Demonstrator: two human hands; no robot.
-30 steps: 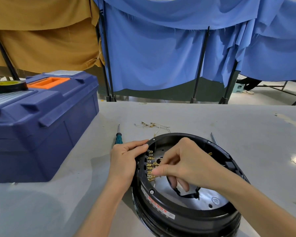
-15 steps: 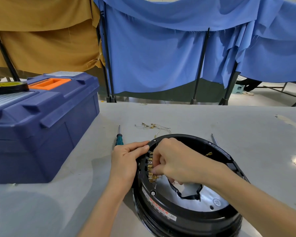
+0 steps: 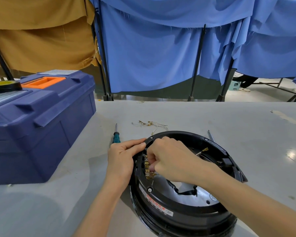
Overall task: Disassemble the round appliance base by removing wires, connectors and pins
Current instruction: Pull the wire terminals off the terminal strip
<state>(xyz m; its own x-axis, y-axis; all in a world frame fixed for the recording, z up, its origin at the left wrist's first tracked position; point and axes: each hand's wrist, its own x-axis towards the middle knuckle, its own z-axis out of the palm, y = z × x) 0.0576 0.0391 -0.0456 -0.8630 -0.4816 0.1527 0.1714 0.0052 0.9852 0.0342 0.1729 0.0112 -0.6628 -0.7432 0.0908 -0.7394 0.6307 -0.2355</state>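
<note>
The round black appliance base point(image 3: 183, 216) lies on the grey table in front of me, its open side up. My left hand point(image 3: 121, 159) grips its left rim. A column of brass connector pins point(image 3: 147, 165) runs along the inner left wall. My right hand point(image 3: 171, 159) reaches inside, fingers pinched at those pins; what they pinch is hidden. One loose wire with a brass terminal point(image 3: 203, 150) sticks up inside the base. A small pile of removed wires point(image 3: 149, 124) lies on the table beyond the base.
A teal-handled screwdriver point(image 3: 116, 135) lies left of the base, and a thin metal tool point(image 3: 211, 135) right of its far rim. A big blue toolbox point(image 3: 32, 120) with an orange handle and a tape roll stands at the left. Blue and brown curtains hang behind the table.
My right hand has moved up along the pin column toward the far-left rim and closed tighter on the pins. The left hand kept its hold on the rim.
</note>
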